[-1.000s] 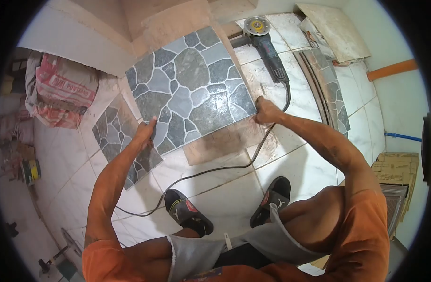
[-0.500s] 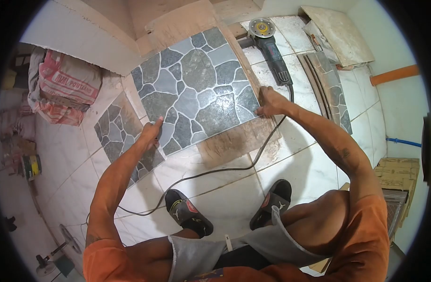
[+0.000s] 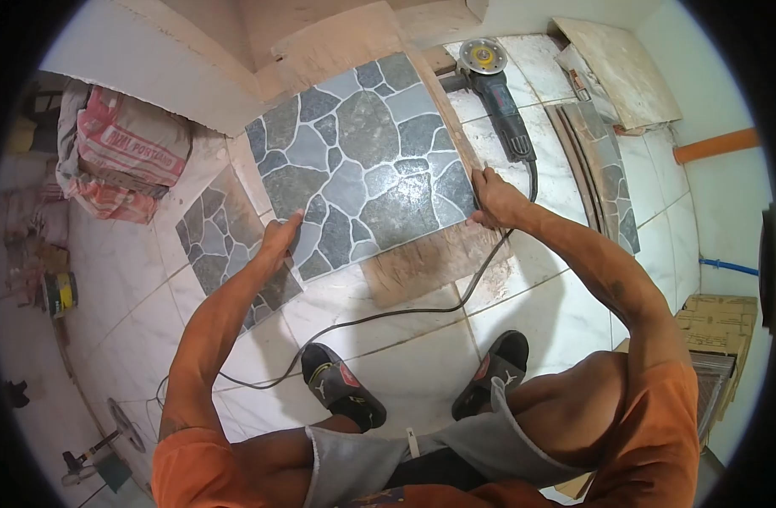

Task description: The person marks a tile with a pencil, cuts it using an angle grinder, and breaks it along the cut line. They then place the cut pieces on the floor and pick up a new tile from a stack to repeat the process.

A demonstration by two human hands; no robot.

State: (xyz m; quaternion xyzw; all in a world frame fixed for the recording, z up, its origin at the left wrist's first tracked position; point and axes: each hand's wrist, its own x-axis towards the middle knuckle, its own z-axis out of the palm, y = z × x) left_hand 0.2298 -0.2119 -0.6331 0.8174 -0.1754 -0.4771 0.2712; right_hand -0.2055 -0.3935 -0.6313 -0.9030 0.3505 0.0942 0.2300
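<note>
A large square tile (image 3: pixel 367 140) with a grey stone-pattern face and pale joints lies in front of me, tilted slightly to my view. My left hand (image 3: pixel 278 244) is closed on its near left corner, thumb on top and the other fingers hidden beneath. On the right edge, my right hand (image 3: pixel 500 201) grips near the closest corner, its fingers curled at the side. Under the tile's near edge a dusty brown board (image 3: pixel 413 275) sticks out. Beside my left hand lies a cut piece of similar tile (image 3: pixel 214 237), partly covered by my forearm.
An angle grinder (image 3: pixel 500 106) rests beyond my right hand, its black cord (image 3: pixel 379 314) curving across the white tiled floor (image 3: pixel 405 372) near my feet. Tile strips (image 3: pixel 604 161) lie at right. A cement bag (image 3: pixel 134 140) stands at left, an orange pipe (image 3: pixel 715 146) at the right wall.
The whole view has shifted slightly, with things appearing a little further right. Both hands keep hold of the tile, which has hardly moved against its surroundings.
</note>
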